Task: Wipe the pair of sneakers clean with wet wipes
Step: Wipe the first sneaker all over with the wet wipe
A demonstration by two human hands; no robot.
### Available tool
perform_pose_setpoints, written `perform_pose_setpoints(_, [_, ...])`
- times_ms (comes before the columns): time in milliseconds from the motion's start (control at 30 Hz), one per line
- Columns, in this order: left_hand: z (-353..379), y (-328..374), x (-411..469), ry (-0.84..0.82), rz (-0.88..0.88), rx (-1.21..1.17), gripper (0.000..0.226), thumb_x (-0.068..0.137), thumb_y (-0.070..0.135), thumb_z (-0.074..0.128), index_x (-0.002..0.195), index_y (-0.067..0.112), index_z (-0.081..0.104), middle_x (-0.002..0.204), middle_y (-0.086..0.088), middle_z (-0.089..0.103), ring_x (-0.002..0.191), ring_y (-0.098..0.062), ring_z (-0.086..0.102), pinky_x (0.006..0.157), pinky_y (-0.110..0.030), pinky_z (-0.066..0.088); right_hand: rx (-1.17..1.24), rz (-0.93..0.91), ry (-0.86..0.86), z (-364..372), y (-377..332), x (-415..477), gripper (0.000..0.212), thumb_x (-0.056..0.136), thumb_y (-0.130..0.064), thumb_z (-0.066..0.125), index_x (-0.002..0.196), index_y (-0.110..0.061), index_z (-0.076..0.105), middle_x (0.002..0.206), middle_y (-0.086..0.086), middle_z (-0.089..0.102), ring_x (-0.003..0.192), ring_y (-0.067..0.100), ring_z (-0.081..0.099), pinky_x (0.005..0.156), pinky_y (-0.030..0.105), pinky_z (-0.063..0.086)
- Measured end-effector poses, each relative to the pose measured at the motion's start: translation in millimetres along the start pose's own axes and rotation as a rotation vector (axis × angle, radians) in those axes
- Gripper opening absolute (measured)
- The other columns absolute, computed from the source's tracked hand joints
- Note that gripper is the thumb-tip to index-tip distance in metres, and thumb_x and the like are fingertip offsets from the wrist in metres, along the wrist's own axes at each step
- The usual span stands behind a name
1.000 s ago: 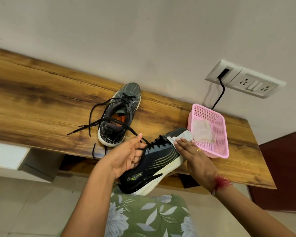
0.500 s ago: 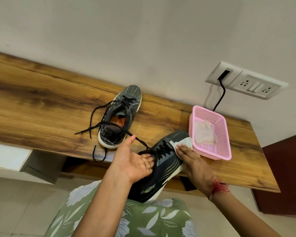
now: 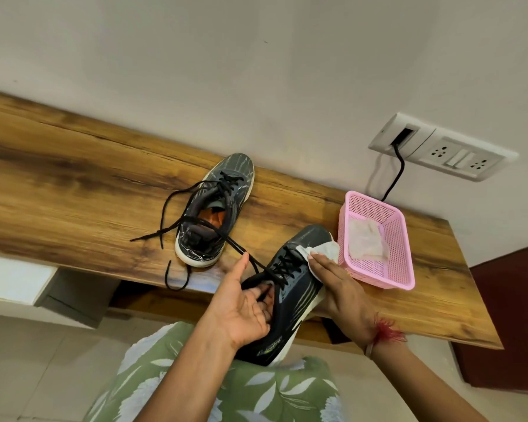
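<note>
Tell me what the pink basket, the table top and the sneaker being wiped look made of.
Pink basket: moulded plastic, matte, judging by its uniform colour and perforated grid walls.
Table top: wood or wood-look laminate, smooth with some sheen; bold grain shows, but which is unclear.
Held sneaker: dark synthetic textile upper, probably, with a white rubbery-looking sole.

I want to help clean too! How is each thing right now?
held sneaker: held at the table edge, untied.
other sneaker: upright on table, untied.
wet wipe: pressed against held sneaker.
pink basket: holds crumpled wipes.
left hand: grips held sneaker.
right hand: flat on wet wipe.
</note>
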State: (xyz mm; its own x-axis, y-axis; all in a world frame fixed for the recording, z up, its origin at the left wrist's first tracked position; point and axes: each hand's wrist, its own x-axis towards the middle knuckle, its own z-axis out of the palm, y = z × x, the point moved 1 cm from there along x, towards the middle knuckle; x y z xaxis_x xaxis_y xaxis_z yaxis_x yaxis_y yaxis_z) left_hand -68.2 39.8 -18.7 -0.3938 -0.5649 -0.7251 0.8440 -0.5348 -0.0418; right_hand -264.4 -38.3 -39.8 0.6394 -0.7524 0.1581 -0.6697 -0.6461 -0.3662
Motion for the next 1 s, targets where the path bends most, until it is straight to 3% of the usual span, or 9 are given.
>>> perform_pose_setpoints(100, [6,-3,0,-0.044,0.014,0.116,0.079,0.077,0.067,0.054,0.111,-0.003,0.064,0.121,-0.022,0.063,0.105,-0.03,0.061,0.087,-0.04,0.049,0.019,0.018,0.047,-12,2,-5,0.05,0.086,-0.024,0.041,0.131,-0.006,0.051,0.138,0.007,0.046,0.131,0.018,0.039,0.109,0.03,0.029])
perform_pose_setpoints(200, [12,1,2,-0.096,0.058,0.201,0.078,0.081,0.063,0.051,0.12,-0.005,0.06,0.118,-0.022,0.065,0.11,-0.029,0.061,0.092,-0.036,0.048,0.127,0.187,0.253,-27,1,0,0.047,0.088,-0.015,0.036,0.132,-0.013,0.05,0.138,0.0,0.047,0.131,0.003,0.037,0.11,0.033,0.03])
perform_pose_setpoints(267, [14,4,4,-0.088,0.091,0.229,0.073,0.083,0.06,0.051,0.119,-0.003,0.061,0.113,-0.02,0.068,0.105,-0.027,0.063,0.092,-0.035,0.048,0.456,0.404,0.456,-39,-8,10,0.037,0.093,-0.011,0.043,0.126,-0.015,0.058,0.131,-0.003,0.056,0.123,0.002,0.046,0.103,0.038,0.041])
perform_pose_setpoints(333, [13,9,3,-0.071,0.115,0.248,0.067,0.085,0.057,0.051,0.114,-0.002,0.063,0.107,-0.019,0.069,0.097,-0.027,0.065,0.09,-0.035,0.049,0.991,0.608,0.599,-55,-17,26,0.029,0.096,-0.009,0.047,0.12,-0.01,0.061,0.122,0.004,0.063,0.114,0.019,0.057,0.088,0.039,0.053])
perform_pose_setpoints(433, [12,14,-1,-0.084,0.121,0.249,0.067,0.087,0.055,0.05,0.12,-0.003,0.061,0.118,-0.02,0.065,0.105,-0.029,0.062,0.097,-0.038,0.046,1.603,0.775,0.668,-80,-18,43,0.036,0.097,0.0,0.034,0.128,-0.003,0.052,0.12,0.015,0.062,0.099,0.022,0.066,0.069,0.026,0.056])
perform_pose_setpoints(533, [13,16,-3,-0.091,0.138,0.263,0.067,0.086,0.055,0.052,0.121,-0.002,0.061,0.117,-0.019,0.066,0.104,-0.028,0.063,0.094,-0.038,0.047,1.905,0.893,0.695,-96,-18,45,0.037,0.092,0.0,0.038,0.126,0.001,0.052,0.107,0.02,0.067,0.094,0.027,0.068,0.061,0.027,0.056])
perform_pose_setpoints(733, [18,20,-10,-0.107,0.183,0.36,0.064,0.091,0.057,0.043,0.125,0.006,0.059,0.118,-0.019,0.066,0.114,-0.029,0.06,0.096,-0.037,0.047,1.984,0.785,0.642,-104,-24,41,0.071,0.047,0.0,0.068,0.117,-0.001,0.058,0.115,0.017,0.065,0.101,0.03,0.065,0.078,0.041,0.056])
perform_pose_setpoints(833, [19,27,-17,-0.118,0.247,0.438,0.067,0.091,0.061,0.036,0.123,0.008,0.06,0.122,-0.017,0.065,0.12,-0.027,0.057,0.094,-0.032,0.046,1.908,0.738,0.632,-98,-25,38,0.071,0.058,-0.011,0.068,0.127,-0.006,0.053,0.122,0.012,0.063,0.11,0.026,0.061,0.089,0.042,0.05])
perform_pose_setpoints(1000, [18,34,-24,-0.097,0.3,0.402,0.07,0.091,0.062,0.034,0.109,0.002,0.066,0.109,-0.017,0.07,0.105,-0.025,0.065,0.087,-0.032,0.048,1.474,0.687,0.748,-75,-23,33,0.039,0.094,-0.013,0.042,0.132,-0.008,0.048,0.128,0.011,0.058,0.116,0.024,0.057,0.093,0.039,0.049])
